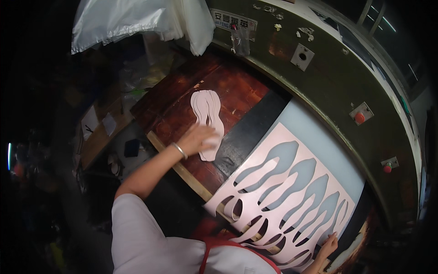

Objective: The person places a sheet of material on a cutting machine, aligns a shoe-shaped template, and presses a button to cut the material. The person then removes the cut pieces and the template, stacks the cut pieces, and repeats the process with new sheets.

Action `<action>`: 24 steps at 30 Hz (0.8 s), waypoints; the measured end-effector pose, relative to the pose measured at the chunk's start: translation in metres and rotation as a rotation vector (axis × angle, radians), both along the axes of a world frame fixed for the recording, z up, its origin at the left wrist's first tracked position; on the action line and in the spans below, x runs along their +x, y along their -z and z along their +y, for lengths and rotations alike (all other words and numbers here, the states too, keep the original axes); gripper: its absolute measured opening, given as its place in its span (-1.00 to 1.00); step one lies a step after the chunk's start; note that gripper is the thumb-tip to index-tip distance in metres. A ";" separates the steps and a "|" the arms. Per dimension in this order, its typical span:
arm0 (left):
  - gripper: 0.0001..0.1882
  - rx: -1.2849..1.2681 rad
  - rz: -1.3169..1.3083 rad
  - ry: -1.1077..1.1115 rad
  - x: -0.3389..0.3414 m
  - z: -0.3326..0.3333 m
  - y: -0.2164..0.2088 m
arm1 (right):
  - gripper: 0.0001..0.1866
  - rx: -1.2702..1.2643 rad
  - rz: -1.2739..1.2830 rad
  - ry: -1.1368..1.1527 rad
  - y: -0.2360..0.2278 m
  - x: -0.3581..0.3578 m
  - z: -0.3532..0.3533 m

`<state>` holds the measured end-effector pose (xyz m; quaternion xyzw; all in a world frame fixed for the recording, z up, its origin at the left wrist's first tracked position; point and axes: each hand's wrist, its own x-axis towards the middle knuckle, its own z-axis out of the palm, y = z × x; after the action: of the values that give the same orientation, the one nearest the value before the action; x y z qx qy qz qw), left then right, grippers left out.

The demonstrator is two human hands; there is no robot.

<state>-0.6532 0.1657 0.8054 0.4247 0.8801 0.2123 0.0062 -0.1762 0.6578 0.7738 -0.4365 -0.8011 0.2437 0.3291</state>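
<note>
A small stack of pale pink cut-out pieces [208, 102] with wavy outlines lies on the reddish-brown board at centre. My left hand [200, 138] is over the lower half of this stack, its fingers smeared by motion, so their grip does not show. To the right, a large pale pink sheet [285, 130] with rows of curved cut-out holes spreads over a light grey slab. The sheet's near part hangs in strips over the front edge, close to my body. My right hand [327, 246] pinches the sheet's lower right edge.
The light grey slab [315, 121] sits beneath a dark green machine beam [273, 59] with red buttons [360, 118]. Clear plastic bags [132, 20] hang at the upper left. A wooden strip [182, 169] edges the reddish-brown board [169, 105]. Papers [90, 122] lie on a side table.
</note>
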 end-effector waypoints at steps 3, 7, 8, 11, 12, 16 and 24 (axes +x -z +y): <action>-0.39 0.196 -0.011 -0.005 0.010 -0.015 0.039 | -0.70 0.482 -0.244 0.217 -0.017 0.018 -0.041; -0.40 0.234 0.177 -0.178 0.052 -0.017 0.038 | -0.49 -0.020 -0.625 0.521 -0.046 0.019 -0.082; -0.47 0.385 0.187 -0.181 0.066 -0.012 0.036 | -0.50 0.040 -0.548 0.455 -0.051 0.012 -0.089; -0.55 0.567 -0.253 -0.242 0.140 0.018 0.038 | -0.53 0.220 -0.327 0.217 -0.047 -0.026 -0.113; -0.50 0.507 -0.493 -0.222 0.162 0.030 0.039 | -0.54 0.265 -0.262 0.121 -0.045 -0.041 -0.120; -0.29 0.750 -0.615 -0.441 0.208 0.056 0.021 | -0.58 0.293 -0.070 -0.254 -0.048 -0.097 -0.139; -0.47 0.801 -0.447 0.048 0.281 -0.049 -0.056 | -0.66 0.206 0.207 -0.667 -0.062 -0.166 -0.196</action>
<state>-0.3727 0.1172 0.8609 0.3575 0.6958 0.6219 0.0362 -0.3422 0.4616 0.8363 -0.0886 -0.8823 0.2985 0.3530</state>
